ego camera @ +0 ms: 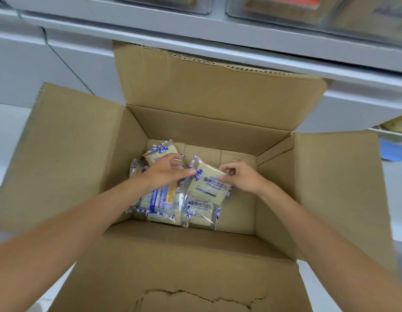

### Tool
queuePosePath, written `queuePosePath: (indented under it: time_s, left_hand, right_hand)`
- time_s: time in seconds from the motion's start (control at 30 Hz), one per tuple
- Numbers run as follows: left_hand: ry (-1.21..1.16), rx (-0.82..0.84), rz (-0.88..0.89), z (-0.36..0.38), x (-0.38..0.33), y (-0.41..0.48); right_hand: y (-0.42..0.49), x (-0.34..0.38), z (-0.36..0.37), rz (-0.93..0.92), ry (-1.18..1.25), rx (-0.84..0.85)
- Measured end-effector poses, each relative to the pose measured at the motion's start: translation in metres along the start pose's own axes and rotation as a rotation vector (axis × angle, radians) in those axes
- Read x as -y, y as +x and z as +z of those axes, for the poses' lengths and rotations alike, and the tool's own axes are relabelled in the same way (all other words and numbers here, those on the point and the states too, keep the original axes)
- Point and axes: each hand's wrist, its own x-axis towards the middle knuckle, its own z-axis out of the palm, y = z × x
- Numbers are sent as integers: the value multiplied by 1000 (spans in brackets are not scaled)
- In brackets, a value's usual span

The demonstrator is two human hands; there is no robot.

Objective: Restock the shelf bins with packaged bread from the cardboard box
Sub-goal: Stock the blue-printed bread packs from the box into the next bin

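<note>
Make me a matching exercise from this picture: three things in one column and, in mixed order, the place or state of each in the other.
Things:
1. right hand
2. box
3. bins

Place or state:
a. flaps open
b. clear, above the box
c. pinches a pack

Pairs: 1-c, 2-a, 3-b

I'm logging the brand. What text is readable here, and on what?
Held pack: blue print ending "面包"; the rest is blurred.
Lower pack: same line, ending "面包"; small print unreadable.
Bins: labels too blurred to read.
Box: no print.
</note>
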Motion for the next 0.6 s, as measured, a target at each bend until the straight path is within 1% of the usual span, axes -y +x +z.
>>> queuePosePath:
  time_s: [0.03, 0.07, 0.13, 0.2, 0.27, 0.33, 0.4, 0.43, 0.5, 0.6]
  left_hand:
    - [0, 53, -30, 2, -3, 1]
    - [19, 59, -47, 2, -4, 1]
    - [26, -56, -31, -4, 4, 2]
    - [-17, -175, 42, -13, 11, -9]
    - [-26, -223, 109, -25, 18, -21]
    - [-65, -246, 117, -35, 23, -32]
    - [-73, -279, 99, -42, 27, -37]
    - [-69, -286, 88, -44, 29, -38]
    - [-80, -285, 80, -46, 30, -40]
    - [-106, -262, 67, -46, 31, -41]
  right_hand:
    - [-3, 13, 0, -35, 56, 23]
    - [-5, 21, 3, -27, 88, 44]
    - [-2, 19, 15, 28, 100, 39]
    - [3, 4, 33, 59, 30, 22]
    - [6, -15, 56, 105, -150, 110]
    - [9, -30, 78, 139, -414, 227]
    - [14, -38, 92, 133, -645, 221]
    - [17, -39, 94, 120, -690, 185]
    - [22, -33, 89, 95, -644, 161]
    - [17, -17, 61, 61, -436, 160]
